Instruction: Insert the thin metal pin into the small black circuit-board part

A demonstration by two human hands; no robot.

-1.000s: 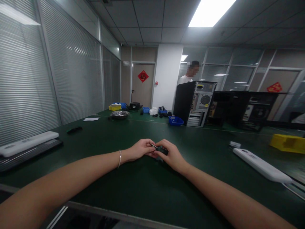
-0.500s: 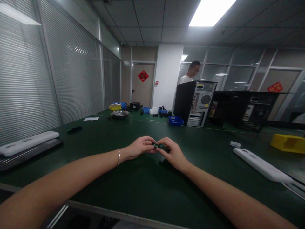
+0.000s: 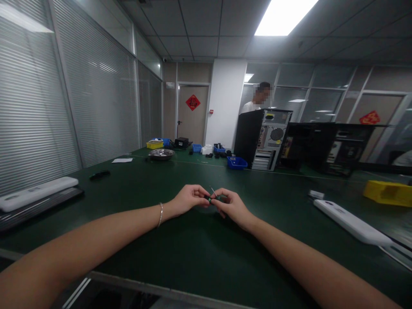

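Observation:
My left hand (image 3: 190, 200) is closed, fingertips pinching a small dark piece with a bright green part (image 3: 210, 200), perhaps a small circuit board; its kind is too small to make out. Right beside it, my right hand (image 3: 234, 207) is closed with thumb and fingers on the same piece's right side. A thin metallic rod (image 3: 213, 191) sticks up and to the left from between the fingers of my right hand; whatever lies at its lower end is hidden. Both hands meet above the green table (image 3: 193, 253).
White lamp-like bars lie left (image 3: 38, 193) and right (image 3: 350, 221). Farther back are a dark slim object (image 3: 99, 175), paper (image 3: 122, 160), a metal bowl (image 3: 161, 157), a blue bin (image 3: 237, 165) and a computer tower (image 3: 249, 137). A yellow bin (image 3: 388, 193) stands right. Behind the tower is a person (image 3: 252, 105).
The thin rod has swung more upright and shows more clearly between the hands. My right fingers have shifted their hold and cover more of the dark piece. My left hand stays nearly in place.

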